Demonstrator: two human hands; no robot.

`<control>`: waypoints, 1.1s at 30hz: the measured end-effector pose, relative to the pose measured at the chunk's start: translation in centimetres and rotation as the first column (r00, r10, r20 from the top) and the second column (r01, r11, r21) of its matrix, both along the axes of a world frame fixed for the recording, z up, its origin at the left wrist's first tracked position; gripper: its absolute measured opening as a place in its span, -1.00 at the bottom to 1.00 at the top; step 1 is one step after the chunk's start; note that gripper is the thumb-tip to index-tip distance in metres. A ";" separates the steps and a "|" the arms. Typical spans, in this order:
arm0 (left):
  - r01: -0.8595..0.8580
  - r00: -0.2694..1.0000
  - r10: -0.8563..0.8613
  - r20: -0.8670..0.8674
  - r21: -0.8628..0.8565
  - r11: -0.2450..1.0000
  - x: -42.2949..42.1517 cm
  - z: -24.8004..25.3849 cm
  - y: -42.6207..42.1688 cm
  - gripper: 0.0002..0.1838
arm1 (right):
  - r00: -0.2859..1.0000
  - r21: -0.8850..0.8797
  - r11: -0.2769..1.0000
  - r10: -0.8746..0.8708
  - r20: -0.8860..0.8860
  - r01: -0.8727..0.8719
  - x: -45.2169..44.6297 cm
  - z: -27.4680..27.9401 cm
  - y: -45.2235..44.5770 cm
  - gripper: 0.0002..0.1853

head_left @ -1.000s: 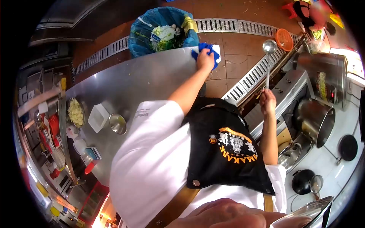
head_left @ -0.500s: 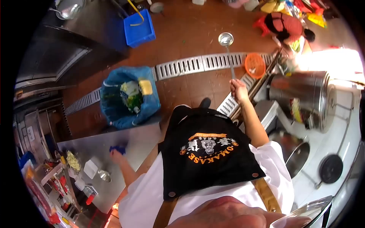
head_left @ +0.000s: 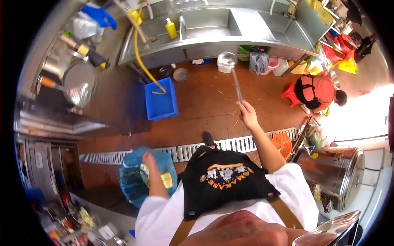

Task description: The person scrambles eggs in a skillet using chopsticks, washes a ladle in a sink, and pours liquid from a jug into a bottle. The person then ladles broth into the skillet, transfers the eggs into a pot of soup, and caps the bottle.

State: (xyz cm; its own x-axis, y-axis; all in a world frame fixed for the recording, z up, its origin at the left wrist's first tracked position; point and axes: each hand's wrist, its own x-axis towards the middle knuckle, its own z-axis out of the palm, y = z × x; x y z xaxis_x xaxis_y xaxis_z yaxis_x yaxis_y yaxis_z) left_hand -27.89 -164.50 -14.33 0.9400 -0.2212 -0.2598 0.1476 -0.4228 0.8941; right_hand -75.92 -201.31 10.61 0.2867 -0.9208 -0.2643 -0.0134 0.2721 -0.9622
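Observation:
My right hand is closed round the handle of a long metal ladle, whose bowl points away from me over the floor. My left hand is above the blue-lined bin, smeared by motion, so its fingers cannot be made out. Inside the bin, partly hidden by my forearm, are greens and something yellow. A bit of blue cloth shows at the edge of the metal table.
A blue crate stands on the floor before a sink counter. A person crouches by a red stool. An orange basket and a large steel pot are at right. Pans lie on the left counter.
The view has swung toward the sink. My left hand has let go of the blue cloth and moved from the table over the bin. My right hand still holds the ladle, farther forward.

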 end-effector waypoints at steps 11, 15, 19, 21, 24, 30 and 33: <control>0.861 0.471 -0.799 0.374 0.005 0.509 -4.3 28.0 -73.9 -0.63 | 0.988 -0.052 0.996 0.081 0.130 -0.075 9.5 3.3 -34.7 -0.69; 0.868 0.486 -0.789 0.376 -0.100 0.487 -2.4 30.4 -94.3 -0.64 | 0.984 0.065 0.996 0.045 0.172 -0.057 14.3 -3.2 -50.7 -0.68; 0.720 0.685 -0.719 0.119 -0.263 0.643 -0.6 34.0 -111.6 -0.60 | 0.989 0.236 0.972 -0.044 0.144 0.009 20.0 -8.5 -65.4 -0.74; 0.697 0.710 -0.696 0.109 -0.248 0.673 1.8 34.8 -120.4 -0.55 | 0.995 0.354 0.935 -0.058 0.085 0.025 22.8 -10.0 -71.4 -0.81; 0.714 0.204 -0.890 0.407 0.560 0.420 6.2 33.7 -131.4 -0.51 | 0.990 0.526 0.850 -0.039 0.137 -0.039 24.9 -12.3 -78.4 -0.88; 0.792 0.160 -0.785 0.598 0.397 0.464 5.1 27.9 -137.4 -0.61 | 0.934 0.800 0.596 -0.245 0.260 -0.066 30.7 -17.1 -87.0 -0.81; 0.934 0.287 -0.777 0.560 0.015 0.356 3.5 21.9 -135.0 -0.66 | 0.878 0.888 0.460 -0.424 0.224 -0.004 33.5 -16.5 -89.2 -0.87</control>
State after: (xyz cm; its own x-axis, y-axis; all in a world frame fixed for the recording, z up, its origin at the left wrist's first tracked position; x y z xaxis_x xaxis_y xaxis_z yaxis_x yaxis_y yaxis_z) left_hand -24.37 -299.49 7.56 0.1178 -0.9442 0.3077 -0.5410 0.1988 0.8172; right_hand -42.47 -290.47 -5.89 0.3824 -0.3390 -0.8596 0.4483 0.8815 -0.1482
